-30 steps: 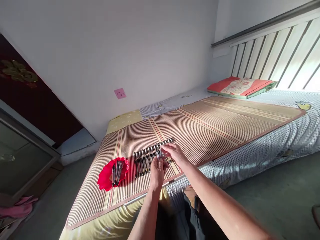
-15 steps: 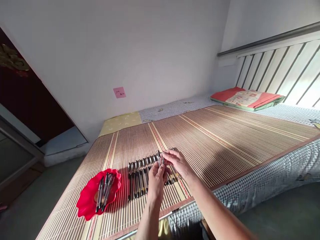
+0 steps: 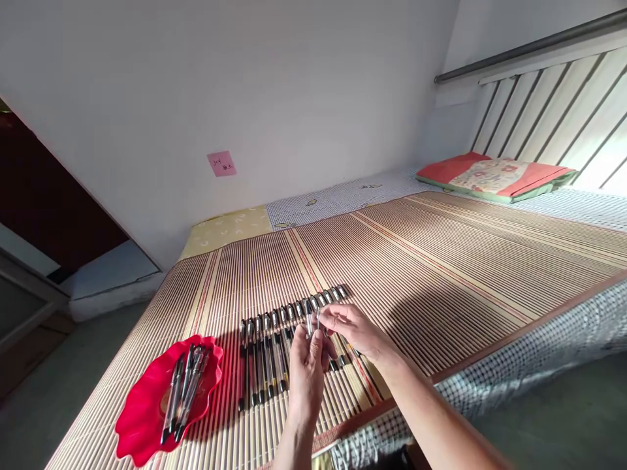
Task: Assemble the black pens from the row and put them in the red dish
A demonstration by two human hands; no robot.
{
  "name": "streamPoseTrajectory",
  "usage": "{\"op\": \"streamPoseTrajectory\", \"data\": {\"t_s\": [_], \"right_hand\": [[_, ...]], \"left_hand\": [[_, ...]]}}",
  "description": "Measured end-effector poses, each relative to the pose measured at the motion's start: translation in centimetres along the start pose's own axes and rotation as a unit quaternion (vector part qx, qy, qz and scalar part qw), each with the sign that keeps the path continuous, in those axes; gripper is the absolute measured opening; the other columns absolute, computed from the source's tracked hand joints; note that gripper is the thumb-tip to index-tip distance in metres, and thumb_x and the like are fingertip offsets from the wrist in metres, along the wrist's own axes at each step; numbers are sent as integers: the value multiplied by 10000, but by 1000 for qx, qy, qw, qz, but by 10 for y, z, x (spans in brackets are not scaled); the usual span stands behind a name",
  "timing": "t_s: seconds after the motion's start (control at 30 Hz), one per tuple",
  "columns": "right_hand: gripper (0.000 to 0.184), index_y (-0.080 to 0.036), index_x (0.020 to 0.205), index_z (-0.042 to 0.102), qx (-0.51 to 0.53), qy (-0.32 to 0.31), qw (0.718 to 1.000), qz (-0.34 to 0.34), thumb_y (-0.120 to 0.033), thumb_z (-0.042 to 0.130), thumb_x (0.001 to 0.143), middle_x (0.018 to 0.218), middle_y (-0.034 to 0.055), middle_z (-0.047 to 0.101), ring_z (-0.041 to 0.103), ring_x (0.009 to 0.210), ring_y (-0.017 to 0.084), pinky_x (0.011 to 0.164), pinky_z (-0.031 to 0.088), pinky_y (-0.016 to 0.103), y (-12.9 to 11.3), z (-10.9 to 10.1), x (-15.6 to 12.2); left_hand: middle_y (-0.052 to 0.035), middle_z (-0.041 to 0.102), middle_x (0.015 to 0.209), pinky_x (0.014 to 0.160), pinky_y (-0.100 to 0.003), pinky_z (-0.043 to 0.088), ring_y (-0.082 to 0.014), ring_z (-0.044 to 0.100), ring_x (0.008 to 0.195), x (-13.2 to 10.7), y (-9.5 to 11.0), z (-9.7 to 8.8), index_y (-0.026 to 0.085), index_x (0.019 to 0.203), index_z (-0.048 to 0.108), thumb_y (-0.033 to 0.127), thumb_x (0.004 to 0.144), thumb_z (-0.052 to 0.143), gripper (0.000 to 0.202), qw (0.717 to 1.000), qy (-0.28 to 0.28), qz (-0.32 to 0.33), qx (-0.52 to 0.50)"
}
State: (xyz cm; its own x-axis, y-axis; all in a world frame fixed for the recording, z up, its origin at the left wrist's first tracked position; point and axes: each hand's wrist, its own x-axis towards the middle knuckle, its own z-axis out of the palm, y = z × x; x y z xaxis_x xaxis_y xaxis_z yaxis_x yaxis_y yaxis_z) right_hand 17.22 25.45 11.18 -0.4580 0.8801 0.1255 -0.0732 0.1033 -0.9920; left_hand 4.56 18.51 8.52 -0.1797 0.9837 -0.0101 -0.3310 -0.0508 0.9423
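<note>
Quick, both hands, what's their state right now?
Left hand: closed, holding a clear-barreled pen.
Right hand: fingers bent in beside a slim pen part; whether they grip it cannot be told.

Bright glare at right, dark shadow on mat (image 3: 382, 261)

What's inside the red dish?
Several dark-tipped pens lie bunched and overlapping inside the red dish. Bare red surface shows around them; whatever is directly beneath is covered, so I can't count them exactly.
</note>
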Motion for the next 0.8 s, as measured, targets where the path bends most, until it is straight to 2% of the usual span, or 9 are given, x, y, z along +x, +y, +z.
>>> {"op": "streamPoseTrajectory", "data": {"t_s": [0.1,0.23,0.3,0.43,0.53,0.6,0.8], "right_hand": [[421,-210,882,769,16,40,999,1,-630,739,855,887,54,749,691,871,217,771,550,313,4,2,-2],[372,-218,811,745,7,20,1000,19,-588,773,842,751,20,706,646,686,182,651,522,293,8,12,-4],[362,-219,810,737,19,30,999,28,-577,772,846,715,10,693,631,646,174,616,510,289,9,15,-4],[372,-196,815,747,32,88,996,8,-565,790,821,835,51,761,682,776,188,724,548,302,5,6,-2],[370,-193,809,742,20,103,994,22,-560,792,808,829,60,766,669,735,181,647,527,286,5,-4,-1],[347,-197,778,726,-1,104,994,27,-534,807,795,762,38,736,645,673,171,600,507,280,6,-6,-2],[333,-204,689,670,-49,105,993,10,-483,813,804,639,-20,620,593,604,147,588,480,271,7,2,-5]], "left_hand": [[57,567,639,489,-174,292,-59,383,520,-1,-4,-3,213,880,524,665,826,773,519,1000,1,-2,10],[54,571,650,476,-176,301,-59,419,513,-2,-9,-5,215,845,505,637,837,779,503,1000,8,8,-3],[39,613,688,469,-184,322,-59,438,503,-1,-11,-5,213,864,516,630,868,750,479,1000,6,11,-3],[-12,703,763,507,-218,427,-96,563,538,-4,-15,-3,202,926,557,635,905,703,458,1000,0,4,7],[-35,725,780,529,-235,468,-127,632,583,-8,-19,2,194,923,565,636,907,700,462,1000,-1,-2,8],[-27,720,766,528,-233,471,-127,637,581,-10,-24,5,198,933,555,638,909,696,463,1000,-7,-2,5],[34,640,666,490,-222,437,-116,583,528,-12,-36,12,220,938,528,687,862,718,510,1000,-5,-22,3]]}}
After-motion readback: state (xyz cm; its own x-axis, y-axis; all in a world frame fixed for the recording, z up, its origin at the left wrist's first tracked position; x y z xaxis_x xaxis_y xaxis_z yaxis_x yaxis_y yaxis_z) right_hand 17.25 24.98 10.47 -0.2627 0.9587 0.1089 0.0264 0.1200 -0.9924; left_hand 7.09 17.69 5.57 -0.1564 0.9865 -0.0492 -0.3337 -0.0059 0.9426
